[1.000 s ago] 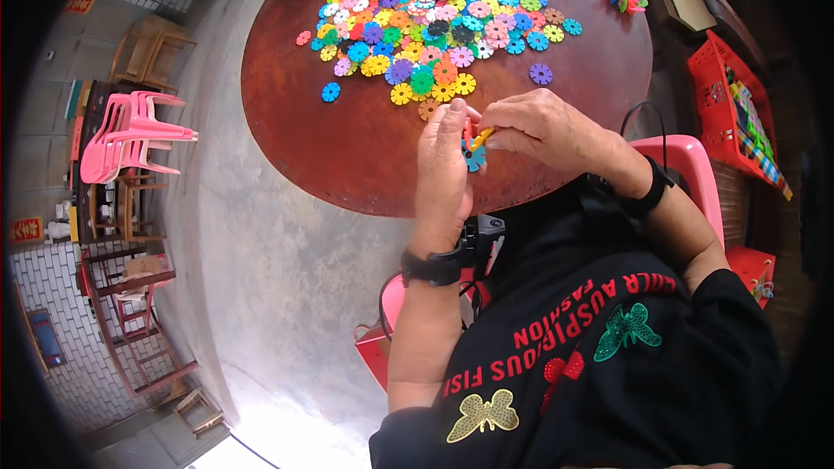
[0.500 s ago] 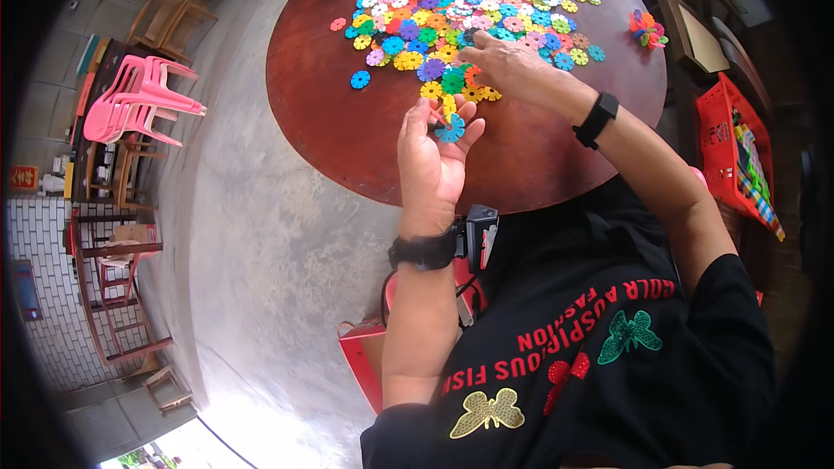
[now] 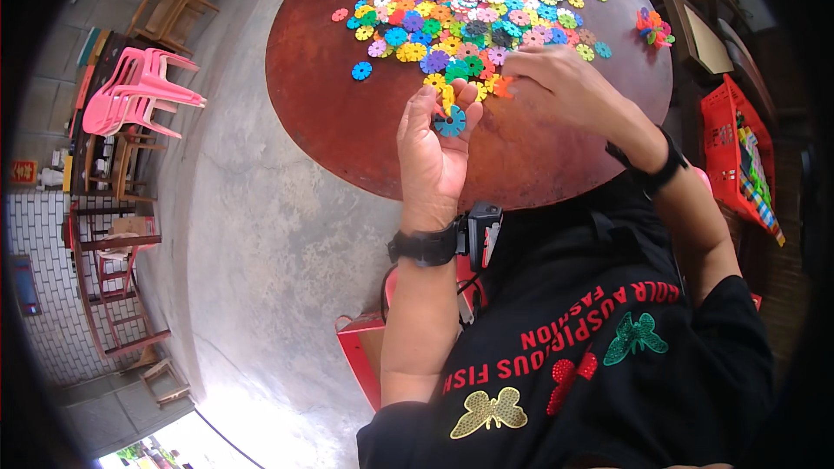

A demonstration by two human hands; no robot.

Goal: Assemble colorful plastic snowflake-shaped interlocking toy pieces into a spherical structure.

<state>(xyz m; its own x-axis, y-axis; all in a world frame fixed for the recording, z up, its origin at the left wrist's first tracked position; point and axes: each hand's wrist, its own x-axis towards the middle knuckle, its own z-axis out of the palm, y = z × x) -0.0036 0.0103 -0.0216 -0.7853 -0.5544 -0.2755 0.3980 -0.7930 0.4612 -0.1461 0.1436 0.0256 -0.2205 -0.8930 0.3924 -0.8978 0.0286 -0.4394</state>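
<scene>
Fingertips of the left hand are pinched together on a small cluster of snowflake discs, a blue one in front with a yellow one behind it, held up just above the middle of the frame over the round brown table. Palm faces the camera, with a black watch on the wrist below it.

Over to the right, the right hand lies knuckles up at the lower edge of the big pile of coloured discs, which fills the top centre of the frame. Its fingers curl down onto an orange disc at the pile's edge, touching it, but honestly can't tell if they've actually closed on it. A black wristband sits on that wrist.

One stray blue disc lies alone left of the pile. A small built-up disc model stands near the table's right rim. Pink plastic chairs are stacked at the left, and a red crate sits at the right edge.
</scene>
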